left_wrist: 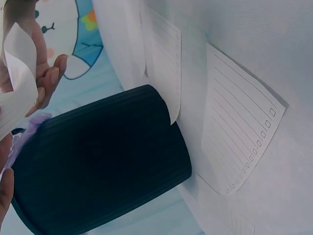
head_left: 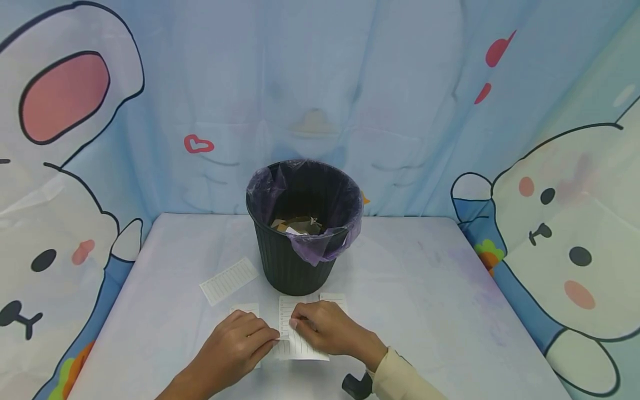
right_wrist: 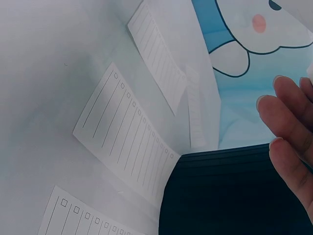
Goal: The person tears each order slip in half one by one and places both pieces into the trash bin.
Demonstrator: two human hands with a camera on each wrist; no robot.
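Both hands meet over a lined paper checklist sheet (head_left: 305, 351) in front of the bin. My left hand (head_left: 241, 341) pinches its left side between thumb and fingers. My right hand (head_left: 330, 329) grips it from the other side, fingers curled. In the left wrist view the held paper (left_wrist: 22, 68) curls up between the right hand (left_wrist: 43, 54) and a few left fingertips (left_wrist: 6, 193). The right wrist view has the right fingers (right_wrist: 288, 125) at its right edge, with most of the held sheet out of frame. More checklist sheets (head_left: 229, 280) lie around the hands, partly covered by them.
A black bin (head_left: 295, 272) with a purple liner (head_left: 325, 250) stands just beyond the hands, scraps (head_left: 300, 224) inside it. A dark curved object (head_left: 357, 385) sits beside the right sleeve. The white table (head_left: 425, 289) backs onto a cartoon-print curtain (head_left: 320, 100).
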